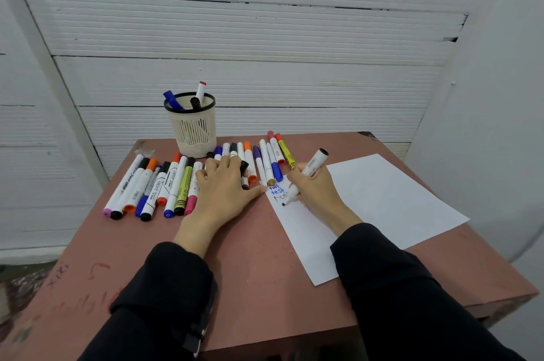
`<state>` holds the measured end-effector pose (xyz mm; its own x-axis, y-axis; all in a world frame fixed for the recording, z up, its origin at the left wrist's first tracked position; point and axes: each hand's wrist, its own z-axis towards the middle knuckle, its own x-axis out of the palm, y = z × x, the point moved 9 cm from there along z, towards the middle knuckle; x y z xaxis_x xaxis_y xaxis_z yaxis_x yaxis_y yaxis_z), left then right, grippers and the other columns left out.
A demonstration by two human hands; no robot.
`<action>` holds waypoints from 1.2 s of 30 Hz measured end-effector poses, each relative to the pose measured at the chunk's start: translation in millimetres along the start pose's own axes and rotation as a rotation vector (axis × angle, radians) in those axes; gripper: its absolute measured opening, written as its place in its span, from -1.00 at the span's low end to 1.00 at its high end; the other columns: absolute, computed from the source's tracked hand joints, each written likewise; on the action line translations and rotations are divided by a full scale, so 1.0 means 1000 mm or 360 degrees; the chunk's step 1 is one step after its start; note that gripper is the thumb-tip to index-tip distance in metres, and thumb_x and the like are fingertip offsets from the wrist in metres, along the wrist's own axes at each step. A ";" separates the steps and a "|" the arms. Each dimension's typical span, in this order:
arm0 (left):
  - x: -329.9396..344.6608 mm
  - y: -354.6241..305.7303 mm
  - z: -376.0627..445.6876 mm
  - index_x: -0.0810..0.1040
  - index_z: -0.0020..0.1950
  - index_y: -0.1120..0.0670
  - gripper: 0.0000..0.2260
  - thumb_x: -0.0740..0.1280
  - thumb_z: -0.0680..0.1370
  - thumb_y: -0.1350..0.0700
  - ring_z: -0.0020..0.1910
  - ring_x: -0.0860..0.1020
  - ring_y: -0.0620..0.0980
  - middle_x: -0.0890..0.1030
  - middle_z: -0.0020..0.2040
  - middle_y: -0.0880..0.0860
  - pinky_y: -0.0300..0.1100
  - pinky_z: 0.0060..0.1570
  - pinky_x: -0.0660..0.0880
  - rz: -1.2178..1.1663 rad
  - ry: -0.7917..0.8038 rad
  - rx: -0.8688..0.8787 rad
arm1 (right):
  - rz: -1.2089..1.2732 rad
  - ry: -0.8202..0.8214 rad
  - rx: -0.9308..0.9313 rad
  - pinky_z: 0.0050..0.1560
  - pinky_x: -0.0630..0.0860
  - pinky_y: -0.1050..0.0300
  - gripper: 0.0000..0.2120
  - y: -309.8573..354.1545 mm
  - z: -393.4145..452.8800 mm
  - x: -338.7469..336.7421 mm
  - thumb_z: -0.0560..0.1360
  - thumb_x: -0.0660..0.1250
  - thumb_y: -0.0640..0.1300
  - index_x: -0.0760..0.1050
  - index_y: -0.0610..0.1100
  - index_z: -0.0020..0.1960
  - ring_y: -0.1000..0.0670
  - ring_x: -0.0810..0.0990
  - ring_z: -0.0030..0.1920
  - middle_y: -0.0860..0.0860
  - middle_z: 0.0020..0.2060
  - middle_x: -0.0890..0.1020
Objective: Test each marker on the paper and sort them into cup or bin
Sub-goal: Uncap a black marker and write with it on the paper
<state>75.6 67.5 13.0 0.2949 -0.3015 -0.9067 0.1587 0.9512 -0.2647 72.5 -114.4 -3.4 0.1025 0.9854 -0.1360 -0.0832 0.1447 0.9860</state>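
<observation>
**Right hand writing with a marker, left hand flat on the table**

Your right hand point(316, 188) grips a white marker point(306, 176), fingers curled round its barrel. The marker slants, black tip down and touching the paper point(382, 207), its uncapped far end pointing up and away from you. The tip sits at a faint grey scribble, just below two short words written in blue near the sheet's upper left corner.

Your left hand point(225, 190) lies palm down on the reddish-brown table point(250, 257), fingers spread and fairly straight. Its fingertips rest on the row of markers point(153, 184) and cover part of a small black cap point(243, 167). The thumb reaches toward the paper's left edge.

The loose markers lie side by side across the table's far half, in two groups. The larger group is left of your left hand, with caps in pink, black, orange and blue. The second group point(270, 159) lies between your two hands, just above the paper's corner.

Behind the markers stands a cream mesh cup point(192, 132) with a black rim. It holds a blue marker, a black one and a red-capped one.

Both forearms wear black sleeves. A white panelled wall rises behind the table.
</observation>
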 end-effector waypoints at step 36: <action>-0.013 -0.008 -0.005 0.32 -0.02 0.03 -0.57 0.04 0.54 -0.34 0.10 0.30 0.04 0.41 0.03 -0.02 0.09 0.22 0.23 -0.0094 -0.0089 0.0078 | -0.0068 -0.0374 -0.0137 -0.38 0.33 0.23 -0.62 0.011 -0.003 -0.021 0.52 0.34 -0.21 0.24 -0.09 -0.38 0.16 0.38 -0.45 0.07 -0.49 0.36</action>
<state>65.5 64.2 25.0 0.3357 -0.3615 -0.8698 0.2230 0.9277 -0.2994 66.1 -133.1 9.9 0.3344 0.9318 -0.1410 -0.1572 0.2027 0.9665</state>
